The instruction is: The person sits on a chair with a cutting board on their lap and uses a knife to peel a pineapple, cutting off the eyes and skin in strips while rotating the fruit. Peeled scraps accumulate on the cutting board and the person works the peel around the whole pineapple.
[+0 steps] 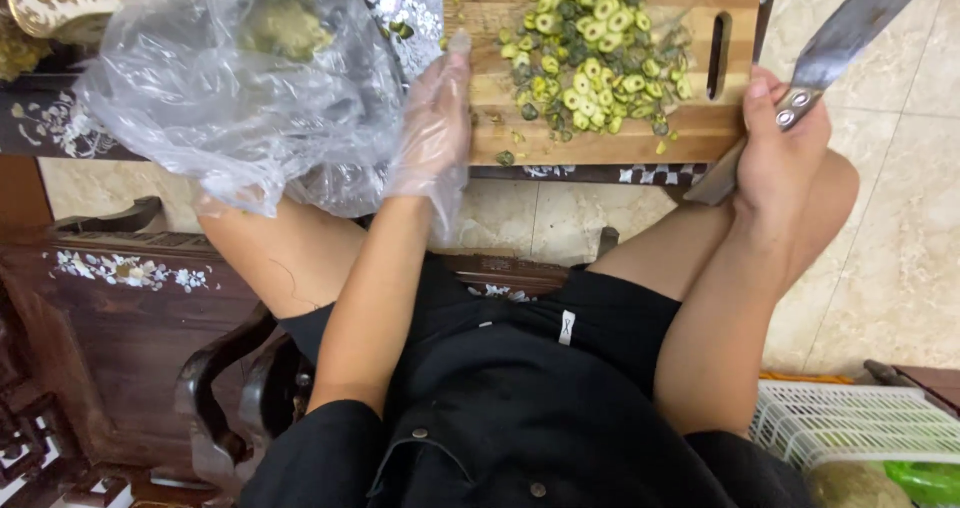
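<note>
Left hand (432,133), gloved, I see flat and open at cutting board's (500,118) left edge; sliced greens (595,53) lie just right. Right hand (785,153) grips cleaver (850,28).

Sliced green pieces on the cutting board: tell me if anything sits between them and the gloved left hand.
Nothing visible does. The left hand rests against the cutting board's left edge, and only bare wood separates it from the sliced green pieces. The right hand holds the knife off to the board's right.
</note>
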